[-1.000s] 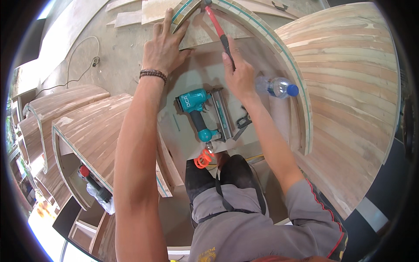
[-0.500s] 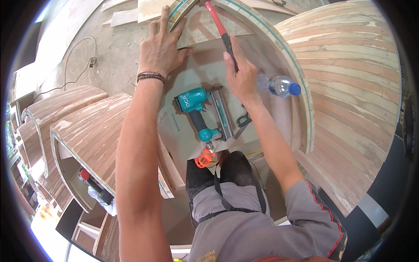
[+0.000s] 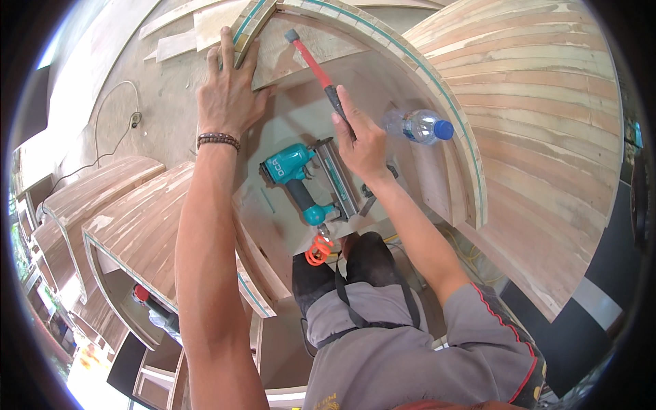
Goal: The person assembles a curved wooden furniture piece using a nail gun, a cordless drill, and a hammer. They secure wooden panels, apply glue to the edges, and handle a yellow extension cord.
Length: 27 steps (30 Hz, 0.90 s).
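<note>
My right hand point(image 3: 362, 143) is closed around the black grip of a hammer point(image 3: 313, 66) with a red shaft. Its small grey head is raised inside the far corner of a curved wooden frame point(image 3: 437, 82), apart from the wood. My left hand point(image 3: 229, 99) lies with fingers stretched out against the frame's left side, near that corner. Below the hands, a teal nail gun point(image 3: 290, 164) rests on the panel inside the frame, joined to an orange coiled air hose point(image 3: 318, 250). Beside my right wrist lies a clear plastic bottle point(image 3: 420, 127) with a blue cap.
A large slatted wooden shell point(image 3: 526, 130) curves away at the right. More slatted curved pieces point(image 3: 147, 212) stand at the left, one with a red-and-black tool point(image 3: 142, 295) inside. A cable point(image 3: 102, 130) runs over the floor, near loose boards point(image 3: 181, 44) at the far left.
The hammer and my right hand have come back toward me and left, bringing the hammer head into view. My left hand stays on the frame; the whole view has shifted slightly.
</note>
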### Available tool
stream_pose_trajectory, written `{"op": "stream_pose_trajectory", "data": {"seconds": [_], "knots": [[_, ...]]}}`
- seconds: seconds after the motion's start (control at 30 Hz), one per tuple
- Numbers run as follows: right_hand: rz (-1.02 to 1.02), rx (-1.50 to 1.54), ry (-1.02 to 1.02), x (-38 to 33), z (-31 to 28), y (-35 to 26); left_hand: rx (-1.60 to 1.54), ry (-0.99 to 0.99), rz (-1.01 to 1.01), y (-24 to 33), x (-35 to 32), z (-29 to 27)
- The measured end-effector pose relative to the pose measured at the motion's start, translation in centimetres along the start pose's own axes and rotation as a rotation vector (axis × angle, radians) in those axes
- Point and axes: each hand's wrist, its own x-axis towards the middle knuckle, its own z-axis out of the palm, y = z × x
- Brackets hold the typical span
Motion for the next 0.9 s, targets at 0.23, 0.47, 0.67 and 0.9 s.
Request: {"op": "stream_pose_trajectory", "data": {"seconds": [0.23, 0.47, 0.67, 0.9], "knots": [[0.032, -0.021, -0.027, -1.6, 0.0, -0.1, 0.058, -0.003, -0.003, 0.1, -0.2, 0.2], [0.109, 0.058, -0.073, -3.6, -1.5, -1.0, 0.169, -0.042, -0.013, 0.2, -0.2, 0.2], [0.189, 0.085, -0.071, -4.0, -2.5, -2.1, 0.158, -0.07, -0.014, 0.5, -0.1, -0.3], [0.211, 0.009, 0.022, -7.7, -4.3, -2.2, 0.137, -0.042, -0.006, 0.4, -0.1, 0.0]]}}
